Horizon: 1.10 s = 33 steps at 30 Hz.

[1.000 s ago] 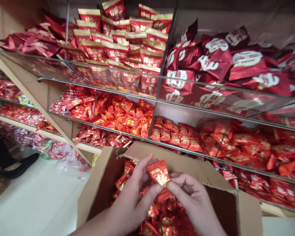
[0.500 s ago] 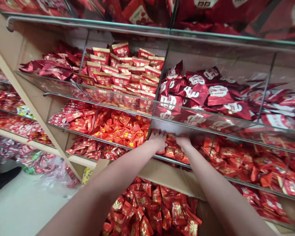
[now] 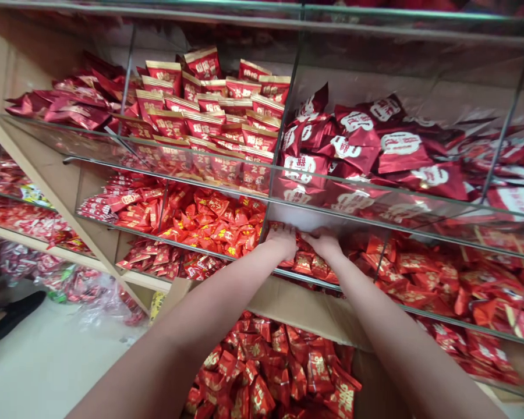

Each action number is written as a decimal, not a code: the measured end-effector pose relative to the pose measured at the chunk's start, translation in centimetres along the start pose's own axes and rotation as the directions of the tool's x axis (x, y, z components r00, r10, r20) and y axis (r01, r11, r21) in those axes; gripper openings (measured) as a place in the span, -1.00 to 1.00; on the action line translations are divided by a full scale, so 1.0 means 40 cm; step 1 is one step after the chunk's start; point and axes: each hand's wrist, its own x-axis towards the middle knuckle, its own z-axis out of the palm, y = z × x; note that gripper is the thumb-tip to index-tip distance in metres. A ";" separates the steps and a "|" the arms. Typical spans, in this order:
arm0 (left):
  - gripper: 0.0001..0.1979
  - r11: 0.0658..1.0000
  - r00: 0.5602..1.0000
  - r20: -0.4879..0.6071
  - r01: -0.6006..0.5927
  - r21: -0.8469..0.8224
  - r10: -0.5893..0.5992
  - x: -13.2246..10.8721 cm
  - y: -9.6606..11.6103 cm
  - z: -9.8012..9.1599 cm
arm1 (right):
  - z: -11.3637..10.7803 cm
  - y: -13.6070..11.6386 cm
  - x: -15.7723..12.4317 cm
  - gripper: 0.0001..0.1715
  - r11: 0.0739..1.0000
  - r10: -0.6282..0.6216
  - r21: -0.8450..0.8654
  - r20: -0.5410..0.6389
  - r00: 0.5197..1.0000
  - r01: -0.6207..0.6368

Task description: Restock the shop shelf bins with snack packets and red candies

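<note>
Both my arms reach forward into a lower shelf compartment of small red-wrapped candies [image 3: 303, 263]. My left hand [image 3: 283, 242] lies palm down on the candies at the compartment's left side, fingers spread. To its right, my right hand [image 3: 324, 243] rests on the same pile, its fingers stretched toward the left hand. Neither hand visibly grips anything; the candies under the palms are hidden. Below my arms stands an open cardboard box [image 3: 305, 308], its flap against the shelf front. Inside it are many red and gold wrapped candies [image 3: 262, 364].
A clear shelf front [image 3: 353, 215] runs just above my hands. Over it sit gold-edged red packets [image 3: 205, 122] and dark red packets with white labels [image 3: 344, 145]. Bright red candies [image 3: 218, 224] fill the compartment to the left. A person's dark shoe [image 3: 15, 317] shows at lower left.
The view has tilted downward and come a little closer to the shelf. My right hand's fingers have shifted left over the candies, nearer my left hand, which stays about where it was.
</note>
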 end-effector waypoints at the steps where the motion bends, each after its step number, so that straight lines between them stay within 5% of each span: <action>1: -0.40 1.000 1.000 0.001 0.005 0.000 -0.005 0.004 0.001 -0.004 | 0.001 -0.001 -0.001 -0.65 1.000 0.000 0.001 -0.003 1.000 0.000; 16: -0.51 0.998 0.993 -0.105 0.051 0.032 -0.047 0.007 0.012 0.019 | 0.023 0.012 -0.006 -0.77 0.999 -0.038 0.031 -0.018 0.999 0.038; 22: -0.50 0.997 0.991 -0.122 0.060 0.038 -0.055 0.005 0.013 0.032 | 0.039 0.014 -0.009 -0.66 0.995 -0.041 0.086 -0.008 0.999 0.042; 27: -0.43 0.998 0.986 -0.160 0.043 0.040 -0.036 -0.006 0.005 0.045 | 0.005 -0.007 -0.006 -0.61 0.989 -0.042 0.134 -0.117 0.992 0.058; 30: -0.41 1.000 0.982 -0.187 0.013 0.003 -0.012 -0.008 -0.001 0.040 | -0.071 -0.051 -0.080 -0.62 0.978 -0.096 0.146 -0.302 0.948 0.146; 33: -0.49 0.989 0.931 -0.359 -0.113 -0.092 0.073 -0.026 0.010 0.010 | -0.118 -0.084 -0.266 -0.69 0.900 -0.267 0.188 -0.473 0.839 0.393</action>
